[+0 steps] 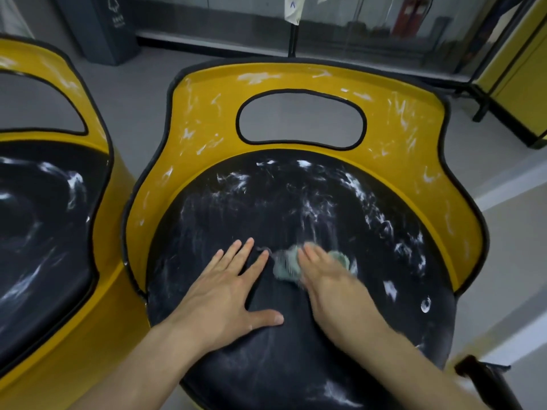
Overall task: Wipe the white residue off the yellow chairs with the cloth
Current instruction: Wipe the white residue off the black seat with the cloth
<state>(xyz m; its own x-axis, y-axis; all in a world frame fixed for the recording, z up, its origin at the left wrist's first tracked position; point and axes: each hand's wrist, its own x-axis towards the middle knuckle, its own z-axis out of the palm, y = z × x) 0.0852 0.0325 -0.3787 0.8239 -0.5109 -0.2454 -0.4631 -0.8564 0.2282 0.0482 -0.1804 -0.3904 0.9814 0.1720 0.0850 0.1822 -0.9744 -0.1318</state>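
Note:
A yellow chair (207, 119) with a round black seat (266, 202) fills the middle of the view. White residue streaks its backrest and seat. My left hand (228, 288) lies flat on the seat with fingers spread. Just to its right, my right hand (325, 276) presses a small grey-green cloth (285, 266) against the seat; this hand is blurred and its fingers lie over the cloth. A second yellow chair (59, 84) stands at the left, also smeared white on its black seat (44, 217).
Grey floor surrounds the chairs. A dark bin (100, 28) stands at the back left, a glass-fronted cabinet (355, 25) along the back, and a yellow and black panel (515, 81) at the right. A dark object (485, 380) pokes in at the lower right.

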